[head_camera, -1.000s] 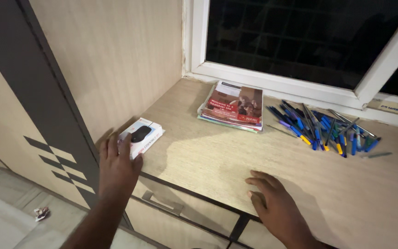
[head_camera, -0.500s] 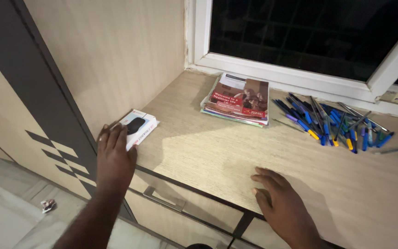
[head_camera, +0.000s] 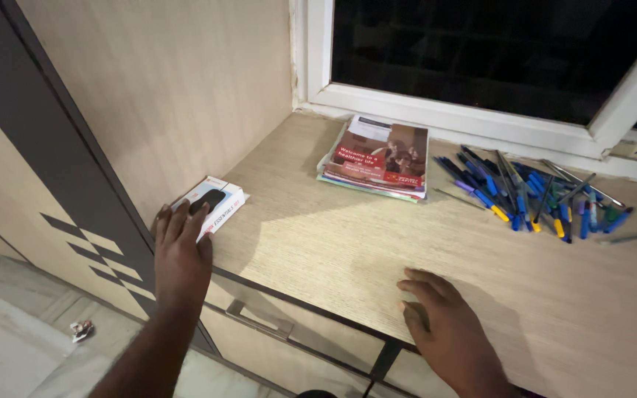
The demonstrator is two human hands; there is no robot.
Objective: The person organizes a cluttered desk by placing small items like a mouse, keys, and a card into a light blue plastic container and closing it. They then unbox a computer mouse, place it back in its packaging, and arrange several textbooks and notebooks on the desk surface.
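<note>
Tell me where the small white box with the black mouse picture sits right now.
The small white box lies at the wooden desktop's left front corner, against the wall panel, under the left hand's fingertips, left of the booklet stack.

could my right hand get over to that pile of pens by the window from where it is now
Probably yes. The right hand lies flat on the desk, and only bare desktop shows between it and the pens. The stack of booklets sits off to the side.

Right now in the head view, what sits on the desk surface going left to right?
White mouse box under the left hand → stack of booklets with a red cover → pile of mostly blue pens.
</note>
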